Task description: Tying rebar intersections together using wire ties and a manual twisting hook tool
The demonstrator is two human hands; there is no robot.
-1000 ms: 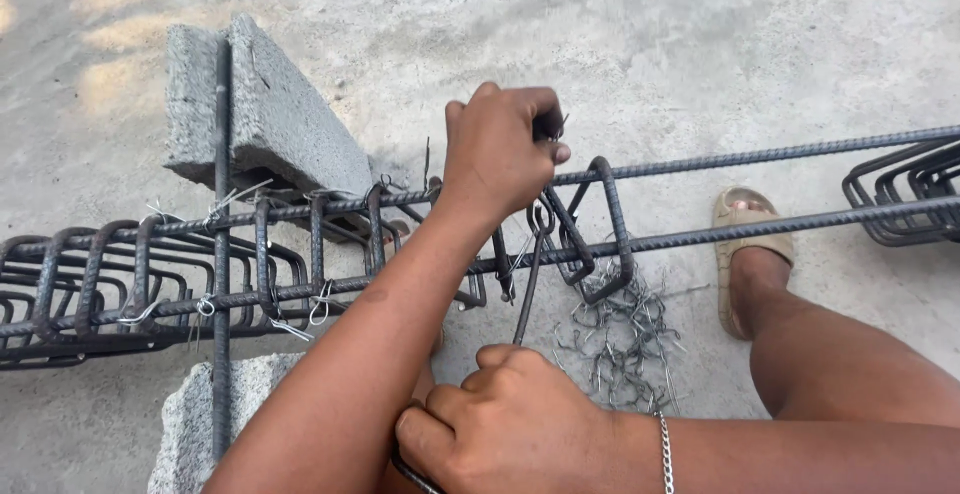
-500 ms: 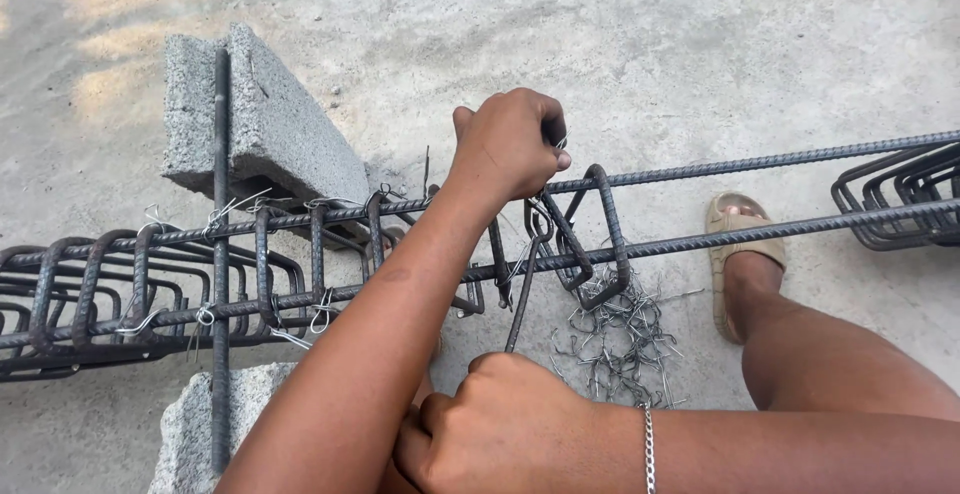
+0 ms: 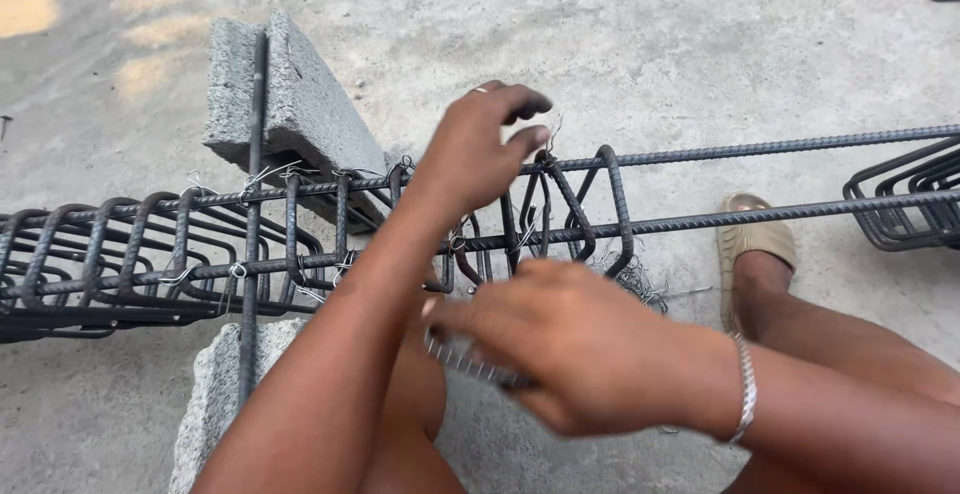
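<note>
The left hand (image 3: pixel 480 149) is raised over the cage of dark ribbed steel reinforcing bars (image 3: pixel 300 244), which lies lengthwise across the bare grey concrete floor (image 3: pixel 650 44). Its fingers are spread and loosely curled, closed on nothing; the fingertips (image 3: pixel 530 139) sit just above the upper long bar (image 3: pixel 760 149), at the point where a bent rectangular stirrup (image 3: pixel 610 204) crosses it. A thin tie wire (image 3: pixel 553 132) stands up beside those fingertips. The right hand (image 3: pixel 570 344) is lower and nearer the camera, in front of the cage, and is motion-blurred. It is folded around a small bundle of short pale wire pieces (image 3: pixel 465 356) that protrudes from its left side; the grip appears closed on the bundle, though the blur prevents certainty. A silver chain bracelet (image 3: pixel 742 389) circles the right wrist. The cage rests on two grey concrete blocks: the far block (image 3: pixel 290 104) behind the cage and the near block (image 3: pixel 205 394) at the lower edge of the view, with a single loose bar (image 3: pixel 252 214) laid across both. Closely spaced stirrups, tied with wire, fill the left part of the cage. Loose wire offcuts (image 3: pixel 640 279) lie on the floor below the stirrups. A foot in a tan sandal (image 3: pixel 752 244) rests on the floor beside the lower long bar (image 3: pixel 780 214).
</note>
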